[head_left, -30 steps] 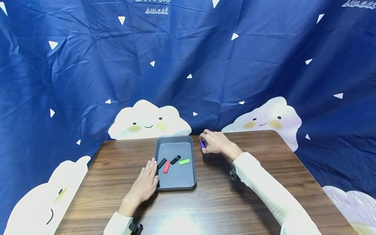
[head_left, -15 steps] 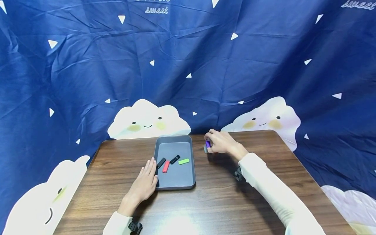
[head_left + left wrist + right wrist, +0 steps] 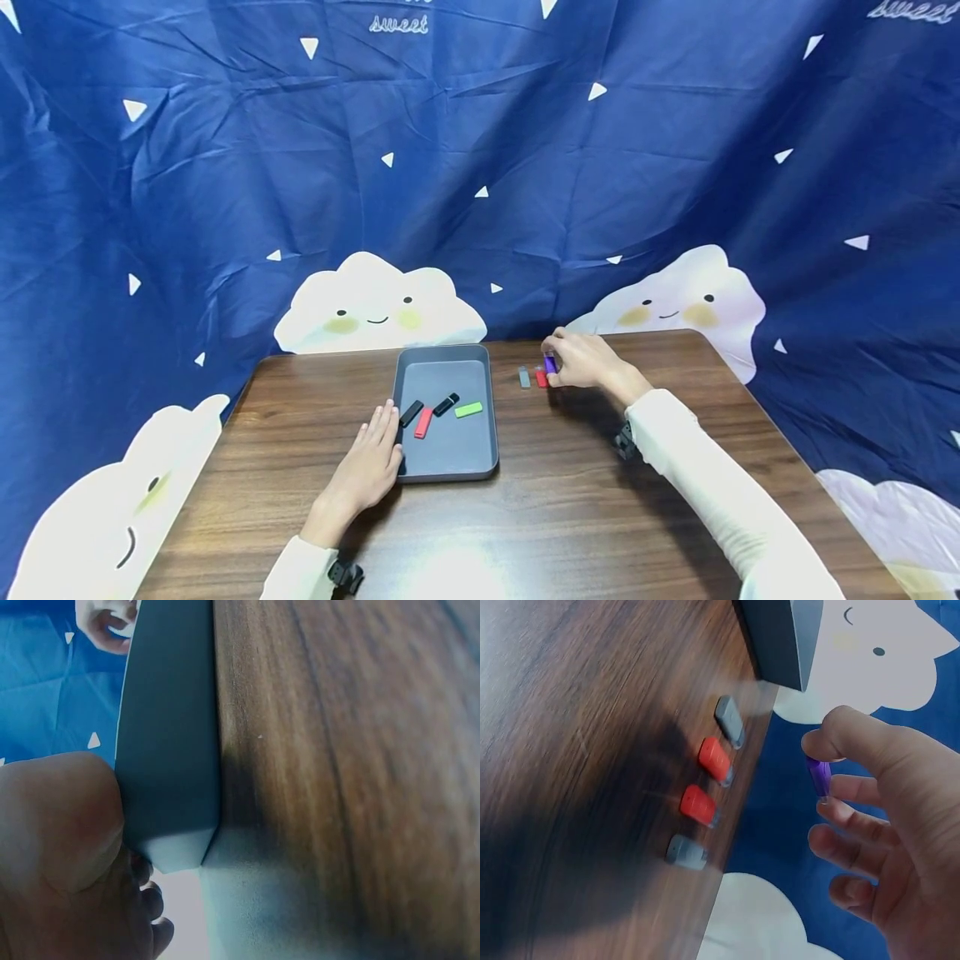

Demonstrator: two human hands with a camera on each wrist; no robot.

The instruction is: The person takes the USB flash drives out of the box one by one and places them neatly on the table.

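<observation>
Wood counter (image 3: 465,550) stood before blue cloth (image 3: 480,125). Right hand (image 3: 588,360) pinched the purple stick (image 3: 819,777) between its fingers, near four sticks (image 3: 715,759); height unclear. Judged a placing step, next calling for a low, aligned release. Left hand (image 3: 366,467), fingers straight, lay against the tray (image 3: 450,458).

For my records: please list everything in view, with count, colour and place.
Patterned cloth: one, blue and white, in background.
Woodgrain table: one, brown, before cloth.
Rectangular tray: one, grey, on the table.
Black oblong sticks: two, black, in tray.
Red oblong stick: one, red, in tray.
Green oblong stick: one, green, in tray.
Tabletop red sticks: two, red, right of tray.
Grey oblong sticks: two, grey, flanking those.
Purple oblong stick: one, purple, in right hand.
Wrist devices: two, black, on wrists.
Sleeves: two, white, on arms.
Left hand: one, bare, at tray's left.
Right hand: one, bare, pinching purple stick.
</observation>
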